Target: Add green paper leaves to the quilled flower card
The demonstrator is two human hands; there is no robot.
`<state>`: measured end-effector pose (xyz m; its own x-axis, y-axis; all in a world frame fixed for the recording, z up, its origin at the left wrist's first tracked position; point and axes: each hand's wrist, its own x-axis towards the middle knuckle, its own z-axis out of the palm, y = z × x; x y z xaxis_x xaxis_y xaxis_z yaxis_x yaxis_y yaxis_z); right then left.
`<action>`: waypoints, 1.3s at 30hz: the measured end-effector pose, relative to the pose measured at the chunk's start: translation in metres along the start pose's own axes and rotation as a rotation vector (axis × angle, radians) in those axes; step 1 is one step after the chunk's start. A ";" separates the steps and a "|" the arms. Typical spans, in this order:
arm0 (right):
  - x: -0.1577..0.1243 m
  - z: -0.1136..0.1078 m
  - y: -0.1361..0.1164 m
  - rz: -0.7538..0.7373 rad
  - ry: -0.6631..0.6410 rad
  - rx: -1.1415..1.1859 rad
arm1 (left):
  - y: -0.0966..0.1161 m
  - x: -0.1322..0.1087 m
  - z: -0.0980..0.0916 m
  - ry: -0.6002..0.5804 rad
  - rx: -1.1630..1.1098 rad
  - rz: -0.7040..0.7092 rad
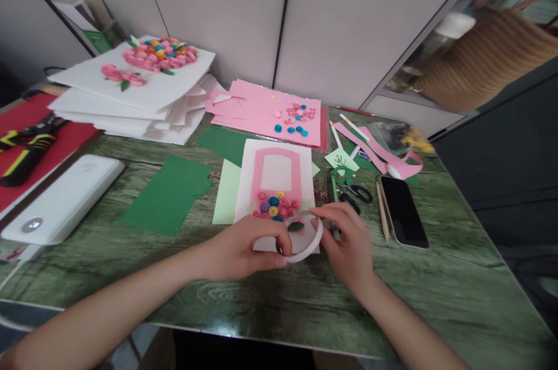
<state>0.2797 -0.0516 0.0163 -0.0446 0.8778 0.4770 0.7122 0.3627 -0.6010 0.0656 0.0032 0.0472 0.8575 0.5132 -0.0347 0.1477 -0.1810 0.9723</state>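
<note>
Two bare hands grip a thin white ring [310, 248] above a paper collage on the desk [253, 300].
The left hand [238, 249] curls its fingers round the ring's left edge; the right hand [352, 246] pinches the opposite rim between thumb and fingers. The ring is smooth, narrow-banded and tilted, with a pointed green leaf [295, 226] showing inside its outline. Beneath lies a flat white sheet [248, 175] bearing a pink arched handle [258, 166] of matte paper and tightly coiled, multicoloured paper rosettes [273, 210]. The desk's surface is green, streaked like wood grain and slightly glossy.
</note>
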 end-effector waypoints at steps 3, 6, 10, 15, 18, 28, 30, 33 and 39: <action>-0.001 0.000 0.002 -0.043 0.019 -0.025 | 0.002 0.000 0.002 -0.008 0.045 -0.016; -0.001 0.001 0.001 -0.155 0.037 -0.080 | 0.005 -0.002 0.003 0.023 0.078 -0.027; 0.002 0.001 -0.004 -0.269 -0.012 -0.052 | 0.007 -0.005 0.003 0.041 0.080 -0.011; 0.000 -0.003 -0.011 -0.306 -0.056 0.006 | 0.004 -0.004 0.004 0.123 0.255 0.089; -0.003 -0.001 -0.011 -0.335 -0.015 0.009 | 0.003 -0.003 0.006 0.136 0.287 0.085; -0.002 0.000 -0.019 -0.323 0.103 0.036 | 0.003 -0.003 0.010 0.132 0.202 0.075; -0.002 -0.001 -0.020 -0.319 0.097 0.052 | 0.002 -0.003 0.011 0.136 0.223 0.085; -0.002 0.000 -0.021 -0.304 0.067 0.094 | 0.001 -0.004 0.013 0.187 0.325 0.094; -0.003 0.003 -0.023 -0.272 0.038 0.168 | -0.002 -0.005 0.020 0.288 0.428 0.110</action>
<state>0.2619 -0.0618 0.0269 -0.1890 0.7305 0.6562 0.5521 0.6317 -0.5442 0.0705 -0.0160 0.0407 0.7177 0.6710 0.1859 0.3041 -0.5423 0.7832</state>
